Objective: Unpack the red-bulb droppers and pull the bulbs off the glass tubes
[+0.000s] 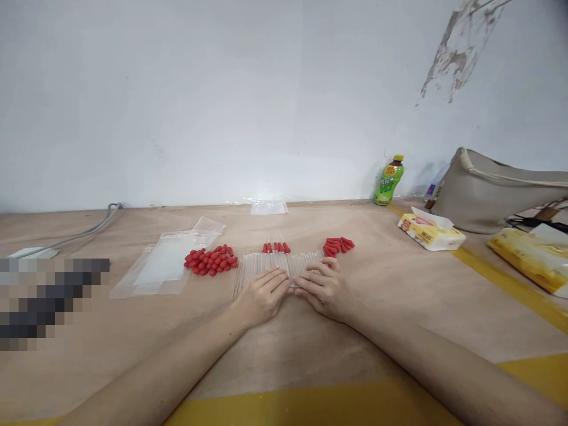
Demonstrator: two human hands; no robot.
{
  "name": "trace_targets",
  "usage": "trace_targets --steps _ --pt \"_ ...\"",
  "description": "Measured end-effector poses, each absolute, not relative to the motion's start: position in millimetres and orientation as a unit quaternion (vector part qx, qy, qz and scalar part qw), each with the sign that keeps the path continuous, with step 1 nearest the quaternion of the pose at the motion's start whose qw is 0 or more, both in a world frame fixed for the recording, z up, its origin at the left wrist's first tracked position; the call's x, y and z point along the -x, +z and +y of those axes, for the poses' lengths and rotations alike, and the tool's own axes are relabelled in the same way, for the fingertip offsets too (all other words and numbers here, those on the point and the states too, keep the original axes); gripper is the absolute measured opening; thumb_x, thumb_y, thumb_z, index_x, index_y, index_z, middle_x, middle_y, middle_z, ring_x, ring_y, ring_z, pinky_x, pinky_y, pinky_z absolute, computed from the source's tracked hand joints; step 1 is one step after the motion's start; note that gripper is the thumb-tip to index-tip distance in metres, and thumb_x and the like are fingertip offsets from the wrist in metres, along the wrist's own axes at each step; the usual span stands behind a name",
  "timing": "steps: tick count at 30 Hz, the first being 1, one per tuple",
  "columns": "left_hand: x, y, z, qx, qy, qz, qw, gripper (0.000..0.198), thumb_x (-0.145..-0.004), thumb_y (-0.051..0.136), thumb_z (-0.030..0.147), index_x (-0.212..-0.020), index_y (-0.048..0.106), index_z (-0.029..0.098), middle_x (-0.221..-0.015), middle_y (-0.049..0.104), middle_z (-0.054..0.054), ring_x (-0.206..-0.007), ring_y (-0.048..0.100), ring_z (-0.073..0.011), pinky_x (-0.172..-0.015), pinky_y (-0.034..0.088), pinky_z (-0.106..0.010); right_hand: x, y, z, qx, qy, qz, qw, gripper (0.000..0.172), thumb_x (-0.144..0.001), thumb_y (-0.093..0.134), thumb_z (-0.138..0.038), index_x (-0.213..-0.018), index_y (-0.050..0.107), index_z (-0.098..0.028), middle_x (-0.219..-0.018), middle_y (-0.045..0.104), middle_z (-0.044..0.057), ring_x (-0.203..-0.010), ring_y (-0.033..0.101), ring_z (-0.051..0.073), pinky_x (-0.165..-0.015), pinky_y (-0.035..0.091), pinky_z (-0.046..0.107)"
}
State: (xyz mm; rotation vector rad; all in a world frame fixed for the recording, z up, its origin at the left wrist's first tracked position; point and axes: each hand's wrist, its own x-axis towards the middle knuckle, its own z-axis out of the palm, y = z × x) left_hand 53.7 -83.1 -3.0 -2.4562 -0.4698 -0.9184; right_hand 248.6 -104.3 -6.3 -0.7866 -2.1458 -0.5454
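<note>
A row of thin clear tubes (252, 265) lies side by side on the table, ends pointing toward the wall. My left hand (265, 294) rests over the lower part of the row, its fingers pressed together; what they hold, if anything, is hidden. Beside it my right hand (326, 289) lies on the tubes with its fingers apart. Just beyond the row are several red rubber bulbs (276, 247) with thin clear stems. A larger heap of red bulbs (210, 260) sits to the left, and a smaller group (338, 245) lies past my right hand.
Clear plastic bags (162, 260) lie on the left, near a grey cable (95, 226). Another bag (269, 207) is by the wall. At the right stand a green bottle (389, 181), tissue packs (431, 231) and a grey bag (497, 189). Yellow tape (284, 408) crosses the table's near side.
</note>
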Motion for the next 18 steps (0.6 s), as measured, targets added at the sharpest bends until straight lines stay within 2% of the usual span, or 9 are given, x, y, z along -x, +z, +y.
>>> trace_targets --steps 8,18 --pt "-52.2 -5.1 -83.5 0.91 -0.319 -0.176 0.196 0.011 -0.084 0.047 0.015 -0.083 0.058 0.013 -0.084 0.066 -0.006 -0.085 0.063 -0.0139 -0.091 0.049 -0.03 -257.1 -4.5 -108.6 0.305 -0.258 -0.847 0.35 0.014 -0.083 0.053 -0.024 -0.093 0.062 -0.023 -0.087 0.068 0.0 -0.085 0.056 0.016 -0.079 0.03 0.035" --pt "-51.4 -3.3 -83.4 0.909 -0.337 -0.165 0.183 0.011 -0.084 0.047 0.016 -0.083 0.058 0.013 -0.083 0.066 -0.006 -0.084 0.063 -0.0147 -0.089 0.05 -0.031 -268.2 -8.9 -107.6 0.303 -0.311 -0.835 0.338 0.019 -0.083 0.051 -0.018 -0.095 0.062 -0.029 -0.094 0.068 -0.005 -0.087 0.057 0.013 -0.081 0.027 0.036"
